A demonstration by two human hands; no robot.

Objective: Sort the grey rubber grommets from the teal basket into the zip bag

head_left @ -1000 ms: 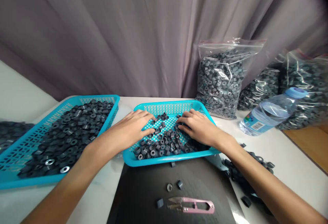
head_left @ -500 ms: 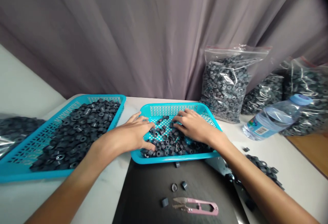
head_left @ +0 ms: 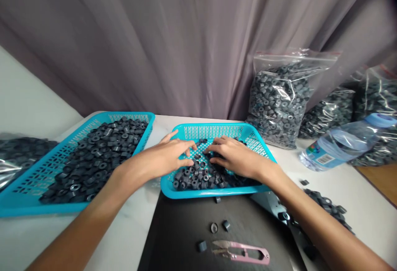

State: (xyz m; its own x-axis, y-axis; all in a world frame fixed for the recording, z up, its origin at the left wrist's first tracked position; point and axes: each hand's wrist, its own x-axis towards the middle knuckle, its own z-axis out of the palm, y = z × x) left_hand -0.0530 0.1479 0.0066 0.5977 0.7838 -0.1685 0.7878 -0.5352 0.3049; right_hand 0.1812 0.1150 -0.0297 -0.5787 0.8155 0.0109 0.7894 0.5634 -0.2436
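Observation:
Both hands are inside a turquoise plastic basket (head_left: 214, 194) that holds small dark grey ring-shaped parts (head_left: 198, 176). My left hand (head_left: 172, 155) reaches over its left side, palm down, fingers apart, with the fingertips close to the parts. On the right, my right hand (head_left: 237, 155) is bent over the pile with its thumb and fingers spread and nothing visibly gripped. Parts under the right palm are hidden. In front of the basket, pink thread snips (head_left: 243, 252) lie on a black board (head_left: 180, 225) beside several loose parts (head_left: 202, 246).
A larger turquoise basket (head_left: 62, 209) full of the same parts stands at left, next to a plastic bag (head_left: 21, 155). Filled zip bags (head_left: 281, 101) stand at back right near a tilted water bottle (head_left: 344, 142). More parts (head_left: 327, 207) lie beside my right forearm.
My right hand has moved left and slightly down within the basket, and my left fingers have come closer to it. The whole view has shifted slightly.

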